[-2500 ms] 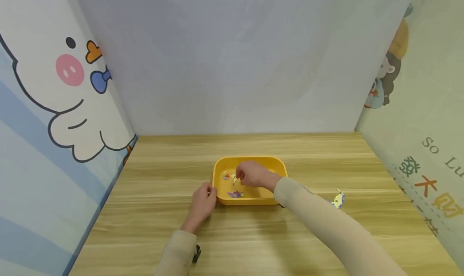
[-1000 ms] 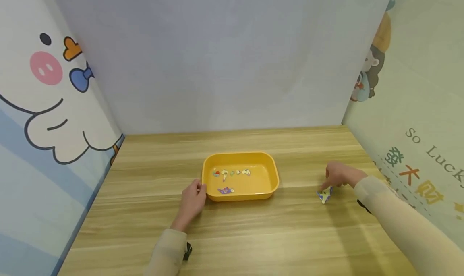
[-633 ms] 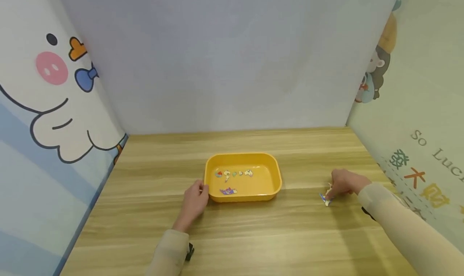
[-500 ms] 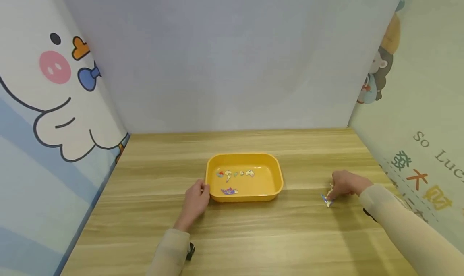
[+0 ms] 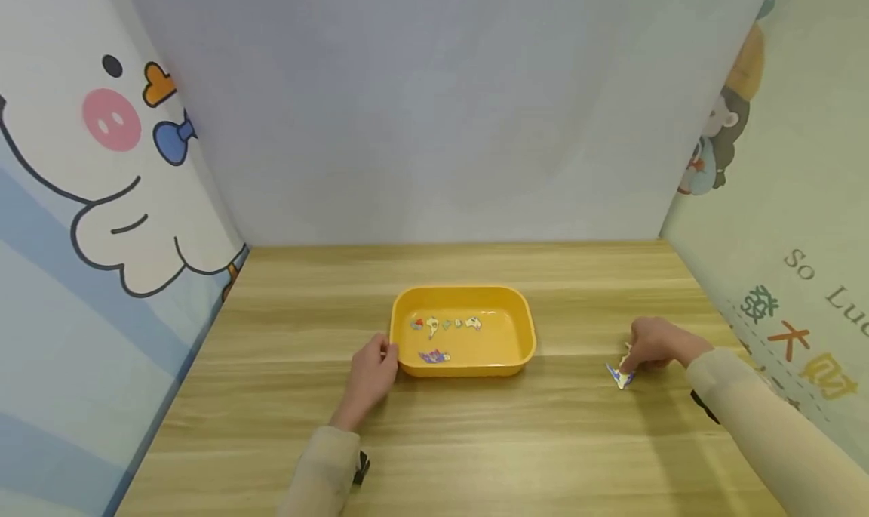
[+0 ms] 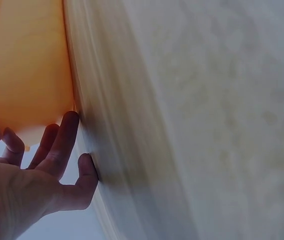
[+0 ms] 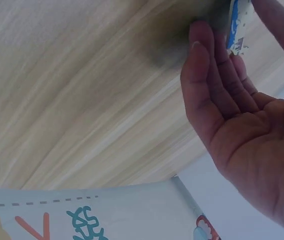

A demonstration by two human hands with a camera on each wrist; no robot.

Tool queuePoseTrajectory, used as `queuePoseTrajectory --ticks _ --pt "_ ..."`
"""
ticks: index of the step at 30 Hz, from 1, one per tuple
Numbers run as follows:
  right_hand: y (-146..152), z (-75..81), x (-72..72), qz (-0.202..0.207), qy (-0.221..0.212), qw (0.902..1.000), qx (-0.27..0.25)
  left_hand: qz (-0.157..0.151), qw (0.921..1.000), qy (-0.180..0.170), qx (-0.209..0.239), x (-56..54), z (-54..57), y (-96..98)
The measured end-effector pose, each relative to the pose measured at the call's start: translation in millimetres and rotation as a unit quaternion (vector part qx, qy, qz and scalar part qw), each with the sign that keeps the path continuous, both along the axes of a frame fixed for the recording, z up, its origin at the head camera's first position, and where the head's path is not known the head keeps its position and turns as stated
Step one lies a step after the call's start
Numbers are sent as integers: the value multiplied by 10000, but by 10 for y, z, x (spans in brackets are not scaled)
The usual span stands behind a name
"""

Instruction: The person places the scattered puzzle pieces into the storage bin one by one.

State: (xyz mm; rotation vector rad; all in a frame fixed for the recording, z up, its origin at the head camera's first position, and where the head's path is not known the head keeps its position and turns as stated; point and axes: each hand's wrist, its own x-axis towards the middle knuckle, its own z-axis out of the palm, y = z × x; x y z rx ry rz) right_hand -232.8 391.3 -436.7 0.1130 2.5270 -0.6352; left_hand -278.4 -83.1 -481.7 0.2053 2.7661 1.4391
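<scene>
A yellow plastic tray [image 5: 492, 345] sits mid-table. My left hand [image 5: 372, 370] grips its left end; the left wrist view has several fingertips against the tray's translucent wall [image 6: 29, 60]. Inside lie small flat cut-out pieces: a purple one [image 5: 434, 357] at the front and a row behind it, among them a pale one [image 5: 473, 323] and a red and blue one [image 5: 417, 324]. Right of the tray, my right hand [image 5: 657, 343] pinches a cream and blue cut-out piece [image 5: 620, 377], low over the table. In the right wrist view this piece [image 7: 236, 25] shows between thumb and fingers, partly cut off by the frame.
The wood-grain table [image 5: 434, 441] reaches back to a plain pale wall [image 5: 421, 124]. Printed sheets with a white duck [image 5: 136, 200] on the left and lettering [image 5: 787, 340] on the right flank it.
My right hand has left the tray, moved right to the loose cream and blue piece and taken hold of it. The piece has turned a little. My left hand stays at the tray's end.
</scene>
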Motion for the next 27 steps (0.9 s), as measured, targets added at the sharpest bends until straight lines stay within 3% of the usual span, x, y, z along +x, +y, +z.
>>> queuePoseTrajectory --ticks 8,16,27 --pt "56 -37 -13 -219 259 9989 -309 -50 10000 -13 -16 -4 10 10" --pt "-18 -1 -24 -490 188 9957 -765 -6 10000 76 -3 -12 13 2" --pt "-1 68 -103 123 423 9916 -1215 -13 10000 43 -46 -27 18 3"
